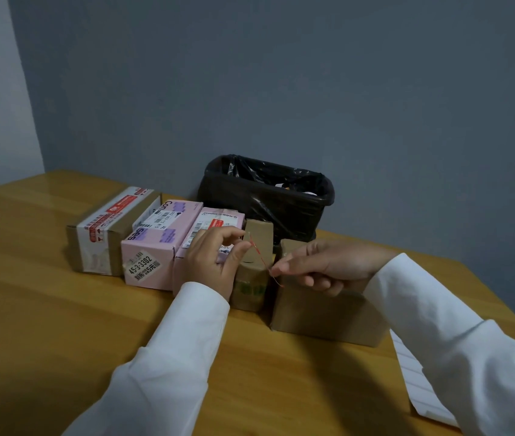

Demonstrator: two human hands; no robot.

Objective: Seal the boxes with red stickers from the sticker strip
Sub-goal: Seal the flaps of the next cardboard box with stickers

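A thin red sticker point(261, 258) is stretched edge-on between my two hands. My left hand point(215, 262) pinches its upper end and my right hand point(322, 265) pinches its lower end. It hangs just above a small brown box point(251, 286) with one flap point(259, 237) standing up. A larger brown box point(322, 316) stands to the right, under my right hand. The white sticker strip point(419, 385) lies on the table at the right, partly hidden by my right sleeve.
Left of the small box stand two pink boxes point(152, 247) point(215, 221) and a taped brown box point(105, 234) in a row. A black-lined bin point(265, 196) stands behind them against the grey wall. The wooden table point(45, 309) ends at the right.
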